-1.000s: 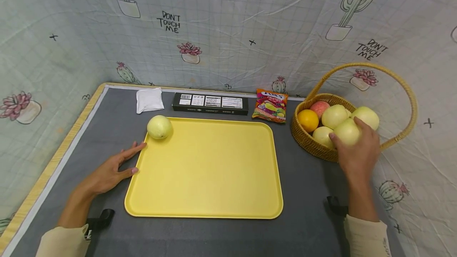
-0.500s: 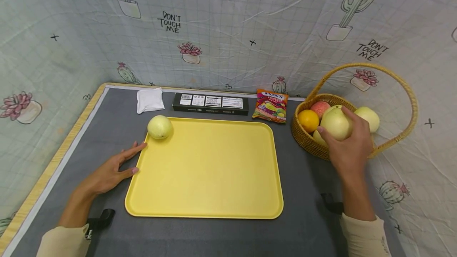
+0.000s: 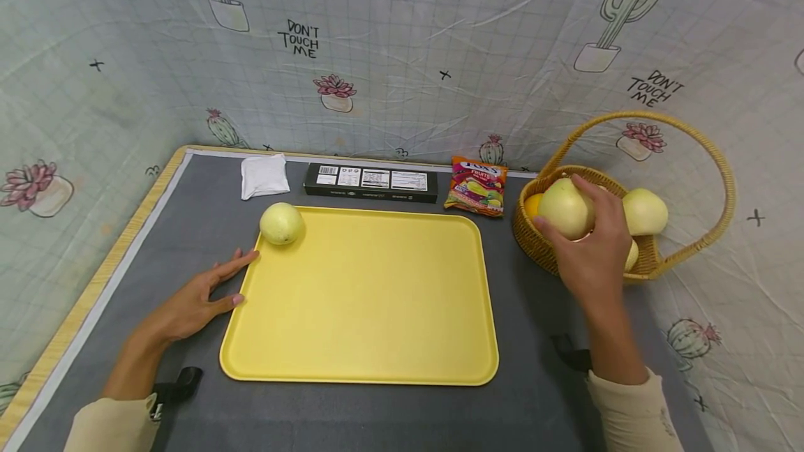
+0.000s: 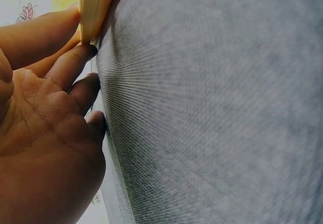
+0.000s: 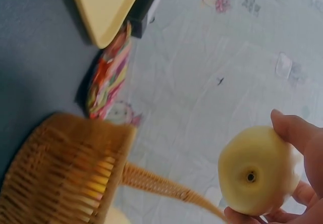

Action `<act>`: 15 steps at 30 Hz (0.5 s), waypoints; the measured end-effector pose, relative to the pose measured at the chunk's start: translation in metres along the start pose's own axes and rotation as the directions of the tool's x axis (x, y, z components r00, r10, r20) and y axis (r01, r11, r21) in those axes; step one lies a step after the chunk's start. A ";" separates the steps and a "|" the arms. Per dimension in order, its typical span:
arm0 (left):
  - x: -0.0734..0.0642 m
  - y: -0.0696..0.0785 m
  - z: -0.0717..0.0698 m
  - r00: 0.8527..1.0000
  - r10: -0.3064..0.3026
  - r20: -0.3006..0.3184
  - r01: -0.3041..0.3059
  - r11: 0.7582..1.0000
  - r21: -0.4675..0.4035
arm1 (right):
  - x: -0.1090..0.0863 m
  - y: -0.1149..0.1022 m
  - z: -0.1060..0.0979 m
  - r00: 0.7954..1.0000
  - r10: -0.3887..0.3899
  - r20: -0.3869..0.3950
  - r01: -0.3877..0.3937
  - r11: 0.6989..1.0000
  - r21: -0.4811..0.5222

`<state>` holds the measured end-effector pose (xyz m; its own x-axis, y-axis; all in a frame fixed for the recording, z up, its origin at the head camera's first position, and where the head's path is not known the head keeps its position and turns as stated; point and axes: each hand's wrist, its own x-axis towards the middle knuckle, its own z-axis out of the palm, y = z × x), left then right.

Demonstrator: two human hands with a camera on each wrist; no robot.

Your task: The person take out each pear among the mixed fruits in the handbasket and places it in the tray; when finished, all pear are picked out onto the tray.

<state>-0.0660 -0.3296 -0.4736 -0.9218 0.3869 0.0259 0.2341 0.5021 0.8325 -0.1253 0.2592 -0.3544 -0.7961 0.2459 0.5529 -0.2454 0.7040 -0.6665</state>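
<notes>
My right hand (image 3: 597,250) grips a round, pale yellow-green pear (image 3: 565,208) above the wicker basket (image 3: 650,265). In the right wrist view, the held pear (image 5: 257,173) shows a small dark hole in its dimple, and the fingers wrap its side, clear of the basket (image 5: 65,163). My left hand (image 3: 188,302) lies at the left edge of the yellow tray (image 3: 370,298), its fingertips touching the rim. In the left wrist view, thumb and fingers meet the tray's edge (image 4: 91,12). Another pale pear (image 3: 281,223) sits in the tray's far left corner.
An orange (image 3: 532,205) and other pale fruit, one a pear (image 3: 645,211), stay in the basket, partly hidden by my hand. Behind the tray lie a white packet (image 3: 264,176), a black box (image 3: 370,183) and a candy bag (image 3: 476,187). The basket's tall handle (image 3: 722,166) arches rightward.
My right hand has lifted the pear from the pile and carried it leftward over the basket. The left hand and tray have not moved.
</notes>
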 end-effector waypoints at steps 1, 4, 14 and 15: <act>0.000 0.000 0.000 1.000 -0.004 0.001 0.004 1.000 0.001 | 0.000 -0.002 0.002 1.000 -0.011 0.009 0.011 1.000 0.006; 0.000 0.001 0.000 1.000 -0.014 0.004 0.014 1.000 0.000 | 0.000 -0.007 0.008 0.999 -0.041 0.034 0.040 0.999 0.023; -0.001 0.001 0.000 1.000 -0.014 0.006 0.014 1.000 -0.024 | -0.006 -0.029 0.034 0.984 -0.106 0.143 0.091 0.990 0.109; -0.001 0.000 0.000 1.000 -0.016 0.007 0.016 1.000 -0.023 | -0.007 -0.031 0.038 0.983 -0.112 0.148 0.096 0.989 0.115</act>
<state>-0.0651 -0.3295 -0.4733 -0.9231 0.3844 0.0088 0.2123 0.4905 0.8452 -0.1329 0.2105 -0.3561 -0.8365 0.0641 0.5442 -0.3824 0.6431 -0.6635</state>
